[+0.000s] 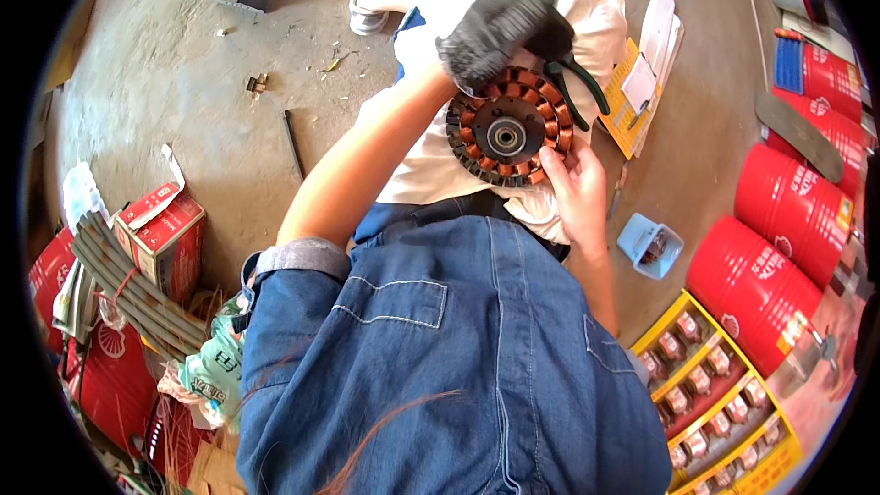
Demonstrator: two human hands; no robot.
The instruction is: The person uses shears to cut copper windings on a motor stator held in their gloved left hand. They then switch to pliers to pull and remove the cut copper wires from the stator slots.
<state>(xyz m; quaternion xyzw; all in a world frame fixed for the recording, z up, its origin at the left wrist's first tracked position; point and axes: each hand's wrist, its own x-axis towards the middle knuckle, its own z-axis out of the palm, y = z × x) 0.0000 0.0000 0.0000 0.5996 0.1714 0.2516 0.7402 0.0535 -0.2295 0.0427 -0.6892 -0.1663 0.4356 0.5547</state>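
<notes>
the right hand [577, 191]'s fingers clamp a coil ring [506, 136] by the cloth [417, 170]'s near edge; whether the gloved left hand [492, 38]'s fingers grip pliers [588, 83], i cannot tell.

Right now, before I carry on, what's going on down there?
A person is handling a copper-wound ring over a pale cloth on their lap. The bare right hand holds its near right edge, thumb against the coils. The gloved left hand is at the far edge, beside dark green-handled pliers; whether it grips them is unclear.
</notes>
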